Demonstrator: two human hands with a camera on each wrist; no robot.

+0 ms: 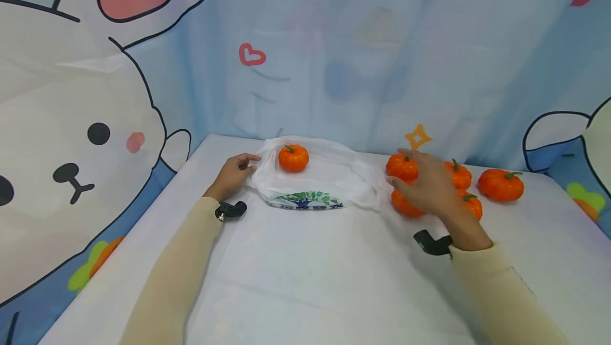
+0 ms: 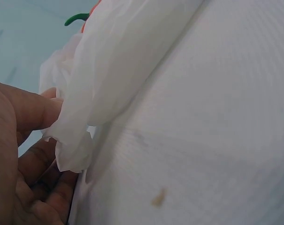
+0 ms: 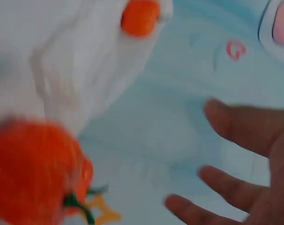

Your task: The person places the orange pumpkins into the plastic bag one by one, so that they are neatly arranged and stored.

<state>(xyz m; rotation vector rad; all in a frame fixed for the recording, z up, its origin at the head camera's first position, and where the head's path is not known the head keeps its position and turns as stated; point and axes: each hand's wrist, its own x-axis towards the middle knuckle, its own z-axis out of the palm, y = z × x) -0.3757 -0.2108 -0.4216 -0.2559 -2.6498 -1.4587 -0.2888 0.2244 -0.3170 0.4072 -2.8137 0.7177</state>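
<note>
A white plastic bag [image 1: 324, 175] with a green and blue print lies on the table, its mouth spread. One small orange pumpkin [image 1: 293, 158] with a green stem sits on the bag toward its left end. My left hand [image 1: 233, 176] pinches the bag's left edge between thumb and fingers, seen close up in the left wrist view. Over the group of pumpkins to the right, my right hand [image 1: 427, 183] hovers with spread fingers and holds nothing. Nearest to it are one pumpkin [image 1: 401, 167] at the back and another pumpkin [image 1: 404, 204] in front, both partly covered by the hand.
More pumpkins stand beyond the right hand: one at the back [image 1: 458, 175], one in front [image 1: 472, 205] and a wider one [image 1: 501, 185] at far right. The white table [image 1: 310, 271] meets a blue cartoon curtain [image 1: 305, 80] behind.
</note>
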